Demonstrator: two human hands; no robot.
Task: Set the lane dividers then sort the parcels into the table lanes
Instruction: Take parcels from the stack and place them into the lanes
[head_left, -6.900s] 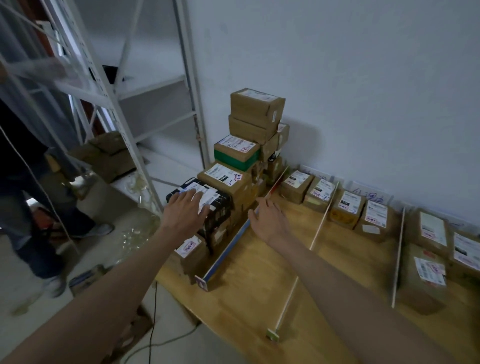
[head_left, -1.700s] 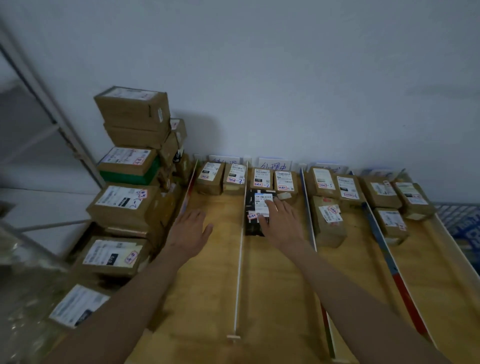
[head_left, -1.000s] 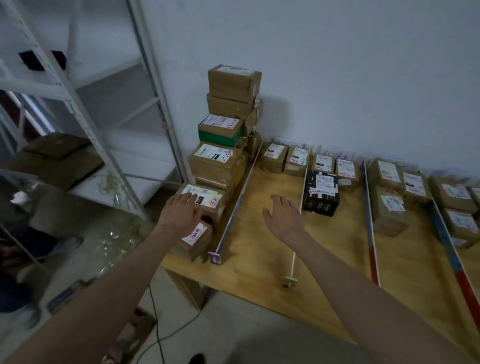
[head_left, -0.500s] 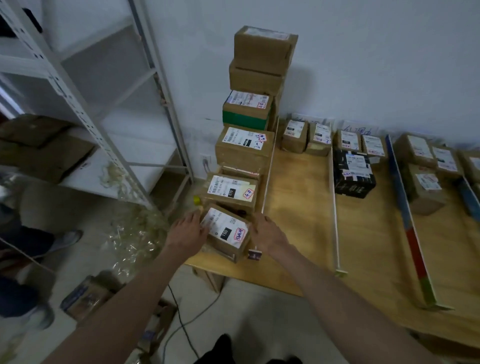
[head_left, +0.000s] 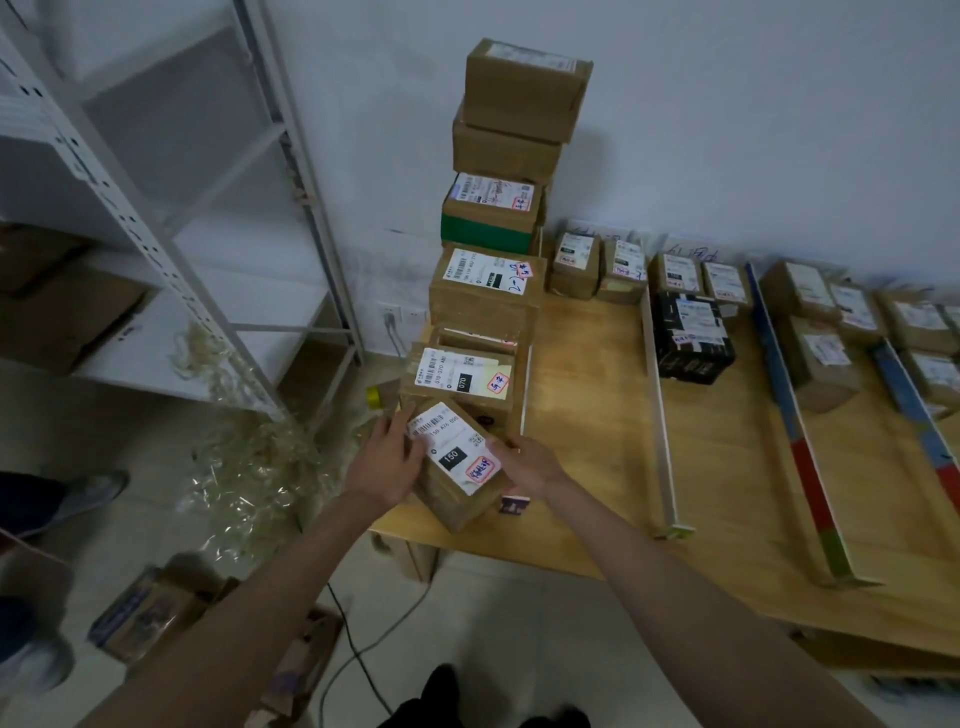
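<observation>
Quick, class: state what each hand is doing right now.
Left hand: holding the left side of the labelled parcel.
Right hand: holding the same parcel's right side.

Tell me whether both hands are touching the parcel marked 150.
Touching. The head view shows the left hand pressed against the left side of the parcel marked 150, and the right hand against its right side, fingers on the label's edge.
</observation>
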